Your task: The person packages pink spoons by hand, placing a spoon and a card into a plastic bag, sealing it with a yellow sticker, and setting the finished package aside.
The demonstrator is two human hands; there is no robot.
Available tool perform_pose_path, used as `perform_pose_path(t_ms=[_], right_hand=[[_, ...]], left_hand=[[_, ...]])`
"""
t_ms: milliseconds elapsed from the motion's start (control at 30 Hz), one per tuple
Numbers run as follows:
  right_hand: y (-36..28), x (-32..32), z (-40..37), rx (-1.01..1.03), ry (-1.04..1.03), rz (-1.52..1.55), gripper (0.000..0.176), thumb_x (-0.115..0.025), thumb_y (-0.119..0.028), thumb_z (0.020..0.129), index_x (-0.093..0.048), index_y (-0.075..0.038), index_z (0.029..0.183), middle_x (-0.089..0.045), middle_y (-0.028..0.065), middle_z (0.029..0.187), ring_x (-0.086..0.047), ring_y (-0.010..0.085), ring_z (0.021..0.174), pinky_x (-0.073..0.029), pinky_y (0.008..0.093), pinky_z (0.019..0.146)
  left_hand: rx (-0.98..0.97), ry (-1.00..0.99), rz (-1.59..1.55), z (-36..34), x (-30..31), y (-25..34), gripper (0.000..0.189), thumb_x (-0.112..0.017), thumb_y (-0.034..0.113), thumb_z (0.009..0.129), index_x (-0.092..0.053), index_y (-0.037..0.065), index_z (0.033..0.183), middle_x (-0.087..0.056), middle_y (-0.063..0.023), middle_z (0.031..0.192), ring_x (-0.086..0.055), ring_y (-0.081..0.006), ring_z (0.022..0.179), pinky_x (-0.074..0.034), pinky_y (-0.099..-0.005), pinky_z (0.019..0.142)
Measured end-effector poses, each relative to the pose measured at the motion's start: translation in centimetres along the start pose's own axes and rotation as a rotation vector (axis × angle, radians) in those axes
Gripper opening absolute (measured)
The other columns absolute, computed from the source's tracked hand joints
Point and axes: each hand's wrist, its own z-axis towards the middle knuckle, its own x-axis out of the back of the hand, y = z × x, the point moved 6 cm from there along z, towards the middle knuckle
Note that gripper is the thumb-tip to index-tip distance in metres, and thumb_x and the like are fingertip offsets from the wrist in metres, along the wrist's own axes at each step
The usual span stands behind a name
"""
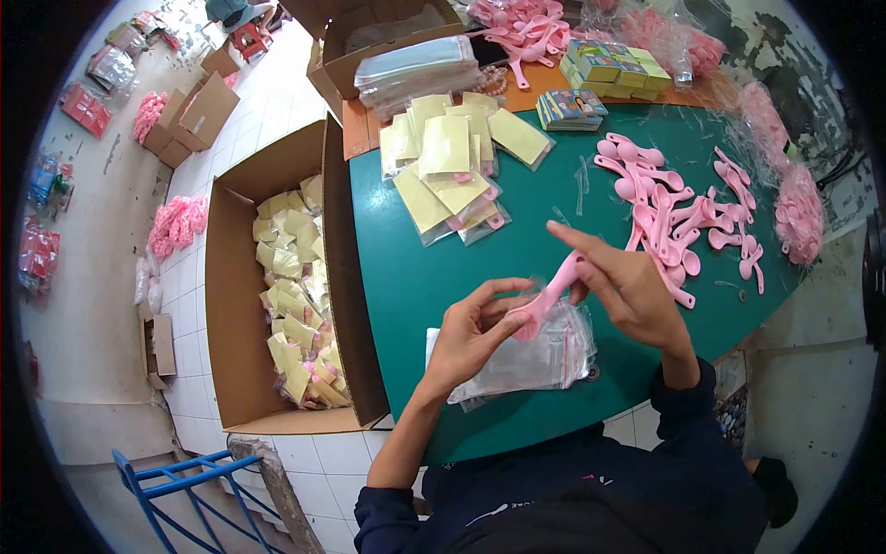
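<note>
A pink spoon [548,300] is held between my two hands over the near part of the green table. The fingers of my left hand [475,334] close on its bowl end. At the other end, my right hand [623,288] pinches the handle tip between thumb and fingers, its index finger stretched out. Just below the spoon lies a stack of clear plastic bags [531,365]. Loose pink spoons [660,217] are heaped to the right of my right hand. Packed bags with yellow cards [448,148] lie farther back on the table.
Left of the green table [388,277] stands a tall cardboard box [346,305] holding many packed bags. Card stacks [614,69], more clear bags [415,66] and bagged pink spoons [798,217] line the back and right. A blue metal frame [185,480] stands lower left.
</note>
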Motion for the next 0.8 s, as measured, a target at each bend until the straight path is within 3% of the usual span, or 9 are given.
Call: perform_pose_path(t_ms=[200, 367, 433, 500, 533, 567, 667, 767, 800], right_hand=[[-0.7, 0.6, 0.0, 0.052, 0.141, 0.038, 0.011, -0.055, -0.009, 0.09, -0.056, -0.001, 0.097, -0.064, 0.0118, 0.085, -0.061, 0.0175, 0.064, -0.049, 0.0266, 0.061], [-2.1, -0.9, 1.2, 0.492, -0.256, -0.192, 0.03, -0.053, -0.025, 0.092, -0.057, 0.001, 0.106, -0.063, 0.0134, 0.102, -0.06, 0.0187, 0.09, -0.047, 0.0337, 0.08], [0.0, -0.4, 3.9, 0.543, -0.361, -0.032, 0.036, -0.049, -0.033, 0.093, -0.06, 0.0, 0.103, -0.061, 0.0147, 0.107, -0.058, 0.0211, 0.096, -0.045, 0.0359, 0.085], [4.0, 5.2, 10.5, 0.489, -0.251, -0.028, 0.032, -0.048, -0.03, 0.091, -0.067, -0.005, 0.099, -0.065, 0.0088, 0.101, -0.06, 0.0213, 0.095, -0.046, 0.0339, 0.086], [8.7, 9.2, 14.2, 0.128, 0.043, -0.072, 0.032, -0.048, -0.028, 0.092, -0.066, -0.003, 0.099, -0.066, 0.0106, 0.097, -0.063, 0.023, 0.088, -0.049, 0.0339, 0.08], [12.2, 12.5, 16.8, 0.052, 0.308, -0.392, 0.037, -0.047, -0.032, 0.092, -0.065, -0.001, 0.098, -0.067, 0.0127, 0.094, -0.064, 0.0285, 0.08, -0.049, 0.036, 0.076], [20.9, 16.8, 21.2, -0.41, 0.332, -0.83, 0.049, -0.054, -0.047, 0.085, -0.064, -0.002, 0.103, -0.064, 0.0195, 0.1, -0.064, 0.0336, 0.087, -0.048, 0.0396, 0.075], [20.5, 15.7, 19.8, -0.496, 0.484, -0.895, 0.047, -0.059, -0.047, 0.08, -0.065, -0.004, 0.1, -0.064, 0.0192, 0.099, -0.063, 0.0361, 0.088, -0.049, 0.0409, 0.076], [19.8, 15.5, 19.7, -0.266, 0.602, -0.986, 0.031, -0.059, -0.034, 0.079, -0.069, -0.005, 0.086, -0.065, 0.0213, 0.088, -0.063, 0.0371, 0.083, -0.05, 0.046, 0.073]], left_hand=[[0.056, -0.17, 0.15, -0.1, 0.1, -0.2, 0.031, -0.049, 0.018, 0.095, -0.057, -0.003, 0.116, -0.065, -0.0092, 0.101, -0.058, -0.0122, 0.094, -0.047, -0.0272, 0.085], [0.017, -0.14, -0.064, 0.2, 0.0, 1.9, 0.032, -0.046, 0.02, 0.097, -0.06, -0.005, 0.11, -0.064, -0.0101, 0.1, -0.059, -0.0133, 0.094, -0.047, -0.0264, 0.084], [-0.047, -0.125, -0.059, 0.5, 0.4, 3.2, 0.033, -0.044, 0.021, 0.098, -0.06, -0.005, 0.11, -0.064, -0.011, 0.101, -0.06, -0.0149, 0.095, -0.048, -0.0259, 0.084], [-0.064, -0.101, -0.119, 0.7, 1.0, 3.4, 0.034, -0.043, 0.022, 0.098, -0.059, -0.005, 0.11, -0.064, -0.0129, 0.102, -0.062, -0.0193, 0.096, -0.05, -0.0268, 0.082], [-0.081, -0.113, -0.137, 0.8, 1.3, 3.3, 0.034, -0.043, 0.023, 0.098, -0.059, -0.004, 0.111, -0.064, -0.0135, 0.103, -0.062, -0.02, 0.095, -0.051, -0.027, 0.081], [-0.099, -0.127, -0.154, 1.0, 1.4, 3.4, 0.034, -0.042, 0.023, 0.098, -0.059, -0.004, 0.111, -0.064, -0.0141, 0.103, -0.063, -0.0206, 0.095, -0.051, -0.0273, 0.081], [-0.091, -0.04, -0.186, 0.8, 1.2, 3.6, 0.035, -0.041, 0.023, 0.099, -0.057, -0.004, 0.113, -0.064, -0.016, 0.101, -0.063, -0.0205, 0.093, -0.051, -0.0275, 0.08], [0.002, -0.026, -0.138, 0.8, 1.6, 2.9, 0.04, -0.038, 0.027, 0.099, -0.055, -0.006, 0.114, -0.066, -0.0187, 0.097, -0.064, -0.0203, 0.086, -0.052, -0.0296, 0.074], [0.021, -0.033, -0.134, 0.9, 1.7, 2.7, 0.04, -0.038, 0.027, 0.099, -0.055, -0.006, 0.114, -0.066, -0.0185, 0.097, -0.064, -0.0199, 0.086, -0.052, -0.0293, 0.075]])
